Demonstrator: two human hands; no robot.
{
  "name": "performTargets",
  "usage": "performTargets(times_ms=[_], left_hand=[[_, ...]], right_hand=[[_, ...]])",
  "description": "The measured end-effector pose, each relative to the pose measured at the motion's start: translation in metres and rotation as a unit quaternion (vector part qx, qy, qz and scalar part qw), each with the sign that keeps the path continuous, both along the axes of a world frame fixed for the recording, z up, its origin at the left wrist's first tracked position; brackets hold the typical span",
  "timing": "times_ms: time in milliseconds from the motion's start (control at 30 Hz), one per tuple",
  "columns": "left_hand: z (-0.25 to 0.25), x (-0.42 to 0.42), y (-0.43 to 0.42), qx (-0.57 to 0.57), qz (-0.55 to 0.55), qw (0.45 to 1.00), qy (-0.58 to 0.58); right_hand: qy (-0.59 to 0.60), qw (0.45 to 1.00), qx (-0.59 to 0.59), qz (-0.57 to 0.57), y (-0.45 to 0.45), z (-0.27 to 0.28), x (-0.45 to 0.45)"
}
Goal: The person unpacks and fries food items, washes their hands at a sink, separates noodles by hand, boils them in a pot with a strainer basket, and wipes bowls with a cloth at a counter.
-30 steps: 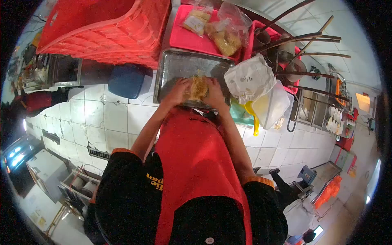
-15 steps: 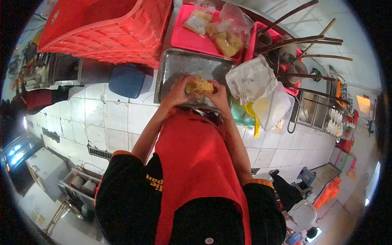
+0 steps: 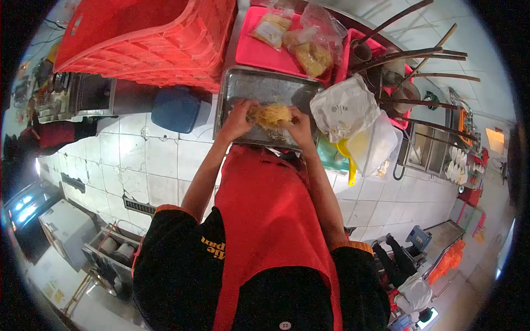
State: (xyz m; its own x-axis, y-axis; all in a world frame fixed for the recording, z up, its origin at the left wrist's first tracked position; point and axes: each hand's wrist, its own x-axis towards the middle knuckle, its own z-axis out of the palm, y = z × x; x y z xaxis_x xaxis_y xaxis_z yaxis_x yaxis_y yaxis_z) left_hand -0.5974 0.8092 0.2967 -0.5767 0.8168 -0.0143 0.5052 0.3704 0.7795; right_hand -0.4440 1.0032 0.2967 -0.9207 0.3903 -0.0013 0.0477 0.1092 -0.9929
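A loose clump of yellow noodles [image 3: 272,115] is held low over a metal tray [image 3: 295,88] in front of my red apron. My left hand [image 3: 237,122] grips the clump at its left end, fingers curled in. On the opposite end, my right hand [image 3: 300,130] pinches the strands between thumb and fingers. Some of the fingertips are hidden in the noodles. Small crumbs and pale bits lie on the tray beneath.
A red crate [image 3: 149,49] stands at the upper left, beside a blue container [image 3: 175,109]. Behind the tray, a pink tray [image 3: 254,52] holds bagged noodles [image 3: 314,58]. To the right are crumpled paper [image 3: 345,107], a yellow handle [image 3: 351,165] and long-handled ladles. A person [image 3: 411,289] is at lower right.
My hands have moved apart slightly, and the noodle clump is looser and more spread out between them. The view has shifted a little.
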Motion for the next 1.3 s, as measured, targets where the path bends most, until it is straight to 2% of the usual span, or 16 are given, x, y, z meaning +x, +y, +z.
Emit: performTargets(times_ms=[100, 233, 267, 333, 367, 433, 533, 633, 767, 833, 967, 1033, 1067, 1167, 1233, 1300], left_hand=[[0.02, 0.005, 0.005, 0.021, 0.031, 0.999, -0.017], [0.0, 0.019, 0.013, 0.022, 0.006, 0.994, 0.102], [-0.013, 0.022, 0.014, 0.021, 0.006, 0.995, 0.1], [-0.028, 0.019, 0.024, 0.017, -0.009, 0.987, -0.157], [-0.029, 0.018, 0.026, 0.019, -0.013, 0.987, -0.156], [-0.029, 0.016, 0.025, 0.1, 0.004, 0.968, -0.231], [0.004, 0.009, 0.008, 0.104, 0.018, 0.989, -0.104], [0.006, 0.005, -0.002, 0.1, 0.054, 0.982, -0.148], [-0.003, -0.001, 0.0, 0.103, 0.028, 0.968, -0.226], [-0.011, 0.003, 0.009, 0.145, 0.015, 0.933, -0.328], [-0.022, 0.012, 0.025, 0.183, 0.021, 0.92, -0.346], [-0.025, 0.016, 0.025, 0.176, 0.005, 0.922, -0.344], [-0.024, 0.018, 0.023, 0.177, 0.005, 0.921, -0.346], [-0.013, 0.015, 0.02, 0.13, 0.017, 0.969, -0.209], [-0.009, 0.018, 0.012, -0.031, 0.067, 0.983, 0.167], [-0.017, 0.027, 0.017, -0.042, 0.065, 0.981, 0.18]], right_hand=[[-0.145, 0.983, -0.113, 0.013, -0.003, 0.04, 0.002], [-0.137, 0.942, 0.306, 0.023, 0.005, 0.02, 0.002], [-0.138, 0.942, 0.305, 0.024, -0.003, 0.023, -0.002], [-0.132, 0.873, 0.467, -0.044, -0.015, 0.025, -0.015], [-0.133, 0.872, 0.469, -0.047, -0.012, 0.024, -0.015], [-0.273, 0.909, 0.313, 0.024, -0.009, 0.023, -0.018], [-0.048, 0.991, 0.127, 0.008, 0.0, 0.026, -0.004], [-0.145, 0.989, 0.001, 0.01, 0.006, 0.028, -0.001], [-0.026, 0.992, 0.125, 0.021, 0.007, 0.028, -0.009], [-0.057, 0.994, -0.097, -0.008, 0.007, 0.028, -0.008], [-0.091, 0.994, 0.045, 0.03, 0.013, 0.039, -0.011], [-0.063, 0.973, -0.221, -0.035, 0.007, 0.051, -0.005], [-0.065, 0.973, -0.22, -0.036, 0.01, 0.05, -0.003], [-0.171, 0.984, -0.018, 0.053, 0.025, 0.056, -0.005], [-0.22, 0.938, 0.25, 0.094, 0.022, 0.059, -0.003], [-0.164, 0.897, 0.4, 0.09, 0.012, 0.053, -0.011]])
